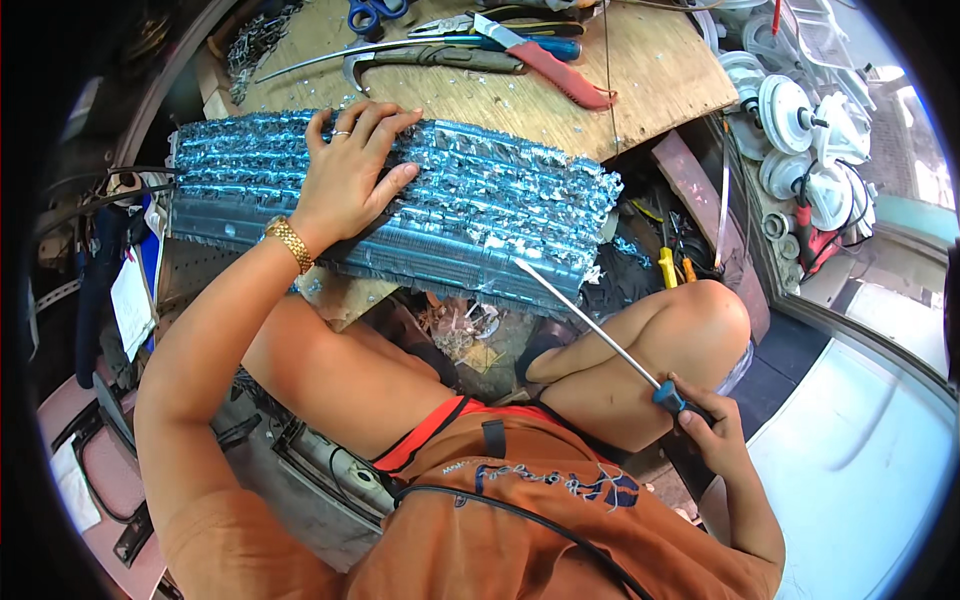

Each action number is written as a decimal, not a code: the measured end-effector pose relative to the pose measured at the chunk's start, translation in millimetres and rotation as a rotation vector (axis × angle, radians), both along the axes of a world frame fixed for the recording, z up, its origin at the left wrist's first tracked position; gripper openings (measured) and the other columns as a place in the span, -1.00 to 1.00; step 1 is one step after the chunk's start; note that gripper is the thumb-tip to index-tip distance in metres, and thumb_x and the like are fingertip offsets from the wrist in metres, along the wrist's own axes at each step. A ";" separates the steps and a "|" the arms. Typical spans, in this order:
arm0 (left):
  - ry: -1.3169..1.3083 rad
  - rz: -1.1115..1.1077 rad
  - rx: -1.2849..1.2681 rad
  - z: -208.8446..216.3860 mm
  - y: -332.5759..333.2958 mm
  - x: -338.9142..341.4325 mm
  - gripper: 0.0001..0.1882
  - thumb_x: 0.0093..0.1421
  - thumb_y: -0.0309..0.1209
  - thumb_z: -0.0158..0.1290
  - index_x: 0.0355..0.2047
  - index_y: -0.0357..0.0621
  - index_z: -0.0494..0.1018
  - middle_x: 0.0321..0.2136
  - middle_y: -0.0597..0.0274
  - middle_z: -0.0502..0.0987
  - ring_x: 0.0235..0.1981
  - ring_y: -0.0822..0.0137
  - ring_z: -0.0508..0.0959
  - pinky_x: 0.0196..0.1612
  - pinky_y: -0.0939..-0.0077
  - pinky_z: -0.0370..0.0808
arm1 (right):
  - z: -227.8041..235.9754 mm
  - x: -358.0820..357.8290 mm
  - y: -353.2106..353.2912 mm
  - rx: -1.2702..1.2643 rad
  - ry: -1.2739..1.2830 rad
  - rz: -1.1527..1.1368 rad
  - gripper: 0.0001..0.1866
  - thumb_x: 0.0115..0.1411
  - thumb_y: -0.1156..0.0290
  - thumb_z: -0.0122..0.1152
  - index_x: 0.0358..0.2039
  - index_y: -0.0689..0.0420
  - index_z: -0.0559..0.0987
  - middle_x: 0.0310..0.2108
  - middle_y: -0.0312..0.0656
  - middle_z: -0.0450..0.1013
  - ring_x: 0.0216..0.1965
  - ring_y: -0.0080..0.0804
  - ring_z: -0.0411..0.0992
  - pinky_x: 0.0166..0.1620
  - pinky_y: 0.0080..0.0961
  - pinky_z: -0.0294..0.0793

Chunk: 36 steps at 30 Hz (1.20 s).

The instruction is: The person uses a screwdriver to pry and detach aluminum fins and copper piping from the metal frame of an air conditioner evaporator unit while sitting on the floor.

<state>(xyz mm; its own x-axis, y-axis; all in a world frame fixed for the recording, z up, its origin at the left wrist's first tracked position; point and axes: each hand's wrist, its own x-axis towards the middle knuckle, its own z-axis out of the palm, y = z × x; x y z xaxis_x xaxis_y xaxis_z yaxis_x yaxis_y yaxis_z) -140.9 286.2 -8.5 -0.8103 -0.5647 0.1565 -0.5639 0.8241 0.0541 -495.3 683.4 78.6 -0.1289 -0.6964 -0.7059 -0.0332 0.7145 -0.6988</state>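
A long finned coil (500, 215), bluish silver with torn, ragged fins over most of its face, lies across the wooden board's near edge above my knees. The strip along its near side has straighter fins. My left hand (360, 165) rests on the coil left of its middle, fingers spread toward the far edge and thumb apart. In my right hand (715, 430), by my right knee, is a screwdriver (610, 340) with a blue handle and long metal shaft. Its tip reaches the coil's near strip at the right; whether it touches cannot be told.
On the wooden board (670, 60) lie a red-handled knife (565, 78), a hooked tool (440, 60), pliers (445, 27) and blue-handled scissors (372, 14). White round plastic parts (790, 112) are piled at far right. Yellow-handled tools (668, 268) and scraps (475, 335) lie lower down.
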 end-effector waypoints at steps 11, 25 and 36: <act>-0.023 -0.003 0.035 2.9 -2.7 -2.4 -0.40 0.35 -0.07 0.03 0.35 0.07 0.32 0.24 0.19 0.39 0.34 0.10 0.28 0.40 -0.15 -0.09 | 2.7 -3.4 -10.6 -0.004 0.069 0.087 -0.49 0.29 0.51 0.19 0.26 0.28 0.52 0.13 0.01 0.58 -0.08 -0.36 0.57 0.06 -0.46 0.50; 0.008 0.008 0.034 1.2 3.3 -8.8 -0.39 0.32 -0.06 0.10 0.34 0.13 0.32 0.19 0.21 0.42 0.32 0.10 0.30 0.34 -0.24 -0.02 | 20.0 34.1 -39.6 0.101 -0.050 0.053 -0.49 0.35 0.52 0.19 0.30 0.26 0.41 0.10 -0.01 0.55 -0.16 -0.55 0.48 -0.11 -0.55 0.49; -0.014 0.005 0.026 3.5 -2.4 -3.1 -0.39 0.34 -0.10 0.06 0.36 0.04 0.31 0.23 0.18 0.39 0.34 0.10 0.28 0.39 -0.14 -0.07 | 32.2 8.9 -10.0 -0.008 0.004 -0.032 -0.53 0.34 0.47 0.22 0.25 0.24 0.53 -0.01 -0.18 0.59 -0.23 -0.59 0.43 -0.16 -0.61 0.45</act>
<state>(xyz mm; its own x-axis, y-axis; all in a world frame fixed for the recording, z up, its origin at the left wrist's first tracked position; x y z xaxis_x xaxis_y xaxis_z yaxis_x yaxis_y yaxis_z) -144.0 283.8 -5.1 -0.8096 -0.5723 0.1306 -0.5686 0.8198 0.0681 -486.4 673.3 110.9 -0.1545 -0.6976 -0.6997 -0.0131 0.7095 -0.7045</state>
